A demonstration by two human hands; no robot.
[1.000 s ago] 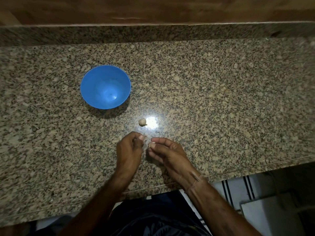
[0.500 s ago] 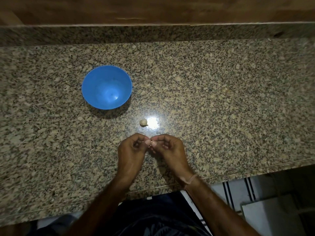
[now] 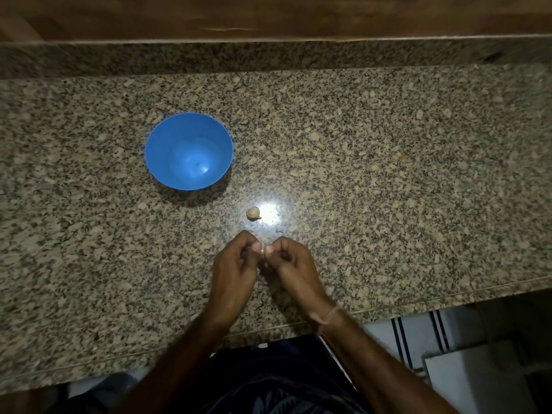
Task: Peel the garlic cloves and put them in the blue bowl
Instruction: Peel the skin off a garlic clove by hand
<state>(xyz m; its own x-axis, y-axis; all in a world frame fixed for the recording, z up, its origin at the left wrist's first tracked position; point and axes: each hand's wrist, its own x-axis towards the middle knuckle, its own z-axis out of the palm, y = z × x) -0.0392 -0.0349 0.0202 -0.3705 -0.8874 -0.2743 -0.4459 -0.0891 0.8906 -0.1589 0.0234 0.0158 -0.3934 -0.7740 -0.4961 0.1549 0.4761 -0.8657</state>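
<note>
Granite, speckled tan and black and polished enough to throw a bright glare, makes up the bench (image 3: 388, 174). A round blue plastic bowl (image 3: 167, 138) stands on it, smooth-walled, with nothing inside. Right of the bowl and nearer the person lies a knobbly, papery pale garlic clove (image 3: 253, 213), touching nothing, at the edge of the glare. Further toward the person, the left hand (image 3: 236, 264) and right hand (image 3: 294, 264) meet, fingers curled, thumb tips pinching a small held clove (image 3: 262, 251) that is mostly hidden. Bare stone spreads wide to the bowl's right. The bench's front edge runs under both wrists. A thin thread band (image 3: 327, 316) circles the right wrist.
</note>
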